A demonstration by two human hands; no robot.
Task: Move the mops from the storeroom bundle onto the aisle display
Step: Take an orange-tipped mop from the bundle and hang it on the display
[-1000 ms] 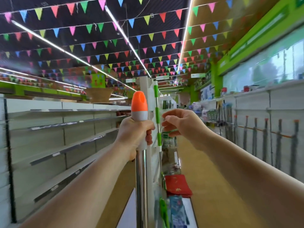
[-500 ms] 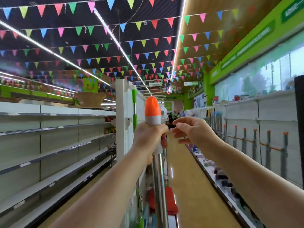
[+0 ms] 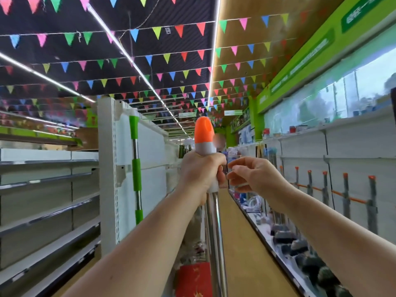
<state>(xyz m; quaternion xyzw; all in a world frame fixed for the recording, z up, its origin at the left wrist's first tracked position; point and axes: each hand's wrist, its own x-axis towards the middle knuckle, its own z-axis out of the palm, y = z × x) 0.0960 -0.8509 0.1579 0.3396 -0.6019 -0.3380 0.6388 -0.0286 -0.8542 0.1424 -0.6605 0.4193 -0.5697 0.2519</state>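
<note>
My left hand point(image 3: 201, 174) grips a mop handle point(image 3: 214, 232) just below its orange tip point(image 3: 203, 130) and holds the steel pole upright in front of me. My right hand point(image 3: 252, 176) hovers just right of the handle with its fingers loosely curled, and I see nothing in it. Along the right wall hangs the aisle display point(image 3: 342, 189), where several grey mop handles with orange tips stand in a row. Their dark mop heads point(image 3: 300, 247) lie on the bottom shelf. The head of the mop I hold is out of view below.
A white shelf end panel point(image 3: 107, 179) stands at the left with a green-gripped mop point(image 3: 136, 168) hanging on it. Bare grey shelves point(image 3: 42, 200) run along the far left. The tan aisle floor point(image 3: 240, 243) stretches ahead, with a person point(image 3: 218, 144) far down it. A red package point(image 3: 192, 279) lies low.
The view has swung to the right into the aisle, so the end panel and green mop slid left and the wall display came closer. Both hands keep their pose on and beside the handle.
</note>
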